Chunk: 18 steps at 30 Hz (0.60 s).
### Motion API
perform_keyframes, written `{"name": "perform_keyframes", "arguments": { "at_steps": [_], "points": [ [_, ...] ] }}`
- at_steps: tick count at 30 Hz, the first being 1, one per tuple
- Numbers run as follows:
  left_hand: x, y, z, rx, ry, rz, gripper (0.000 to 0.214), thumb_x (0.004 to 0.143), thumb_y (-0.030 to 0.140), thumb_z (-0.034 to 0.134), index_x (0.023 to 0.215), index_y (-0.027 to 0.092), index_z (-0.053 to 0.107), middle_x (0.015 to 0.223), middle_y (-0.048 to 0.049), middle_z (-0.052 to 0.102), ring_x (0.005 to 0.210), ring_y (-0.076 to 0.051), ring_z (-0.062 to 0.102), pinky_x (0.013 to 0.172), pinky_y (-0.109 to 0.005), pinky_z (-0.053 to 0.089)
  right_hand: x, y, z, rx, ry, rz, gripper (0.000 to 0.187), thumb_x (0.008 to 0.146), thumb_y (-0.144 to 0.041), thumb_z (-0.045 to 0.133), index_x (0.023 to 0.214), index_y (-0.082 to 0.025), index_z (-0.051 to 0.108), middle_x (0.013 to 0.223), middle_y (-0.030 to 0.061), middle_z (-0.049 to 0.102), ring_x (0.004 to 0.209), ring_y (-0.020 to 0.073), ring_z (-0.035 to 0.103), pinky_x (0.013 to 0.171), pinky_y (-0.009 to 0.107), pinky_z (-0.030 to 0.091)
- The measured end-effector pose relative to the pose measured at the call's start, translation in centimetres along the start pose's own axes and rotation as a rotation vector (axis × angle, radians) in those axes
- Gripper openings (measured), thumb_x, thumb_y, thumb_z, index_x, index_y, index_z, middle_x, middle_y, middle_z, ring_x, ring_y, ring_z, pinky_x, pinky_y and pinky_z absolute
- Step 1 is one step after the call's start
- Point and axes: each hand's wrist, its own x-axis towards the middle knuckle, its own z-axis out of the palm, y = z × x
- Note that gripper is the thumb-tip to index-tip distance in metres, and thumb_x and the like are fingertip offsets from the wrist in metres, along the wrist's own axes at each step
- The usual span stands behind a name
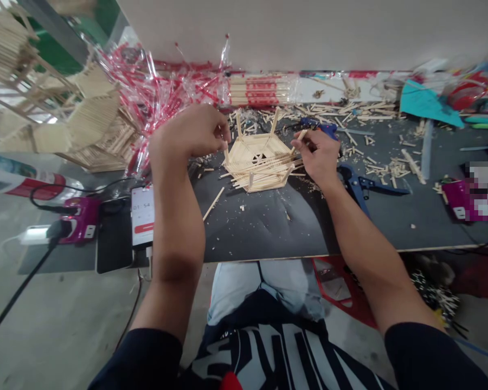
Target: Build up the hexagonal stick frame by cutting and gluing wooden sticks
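A hexagonal frame of pale wooden sticks [274, 142] lies on the dark tabletop in front of me, with short posts standing at its corners. Loose thin sticks [256, 172] are heaped across its near half. My left hand [205, 130] is at the left corner, its fingertips pinched on the top of a short upright wooden stick [226, 155]. At the right corner, my right hand [320, 154] pinches another short wooden stick [300, 141], tilted slightly. The lower end of that stick is hard to make out.
Blue pruning shears [355, 187] lie right of the frame, near a blue glue gun [327, 129]. Red-and-clear wrappers [158, 92] crowd the back left beside stick-built pieces [93, 119]. A phone [142, 216] rests at the left. Stick scraps [374, 111] litter the back.
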Motion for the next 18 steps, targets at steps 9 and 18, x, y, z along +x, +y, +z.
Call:
{"name": "perform_keyframes", "arguments": {
  "at_steps": [9, 18],
  "points": [
    [-1.2, 0.7, -0.5, -0.001, 0.026, 0.005, 0.025, 0.085, 0.037, 0.066, 0.099, 0.02, 0.079, 0.083, -0.0051, 0.074, 0.094, -0.024, 0.064, 0.084, -0.033, 0.047, -0.6, 0.6, -1.7, 0.046, 0.09, -0.038, 0.038, 0.091, -0.058, 0.062, 0.099, -0.023, 0.074, 0.094, 0.0084, 0.074, 0.068, 0.0186, 0.06, 0.07, 0.038, 0.053],
    [-2.1, 2.5, -1.3, -0.05, 0.007, 0.065, 0.035, 0.087, 0.041, 0.065, 0.112, 0.021, 0.077, 0.094, -0.0051, 0.074, 0.097, -0.025, 0.067, 0.09, -0.034, 0.046, -1.1, -0.3, -3.9, 0.144, -0.257, -0.147, 0.023, 0.081, -0.045, 0.071, 0.077, -0.023, 0.074, 0.065, 0.0012, 0.065, 0.054, 0.0136, 0.047, 0.056, 0.032, 0.04]
  ]
}}
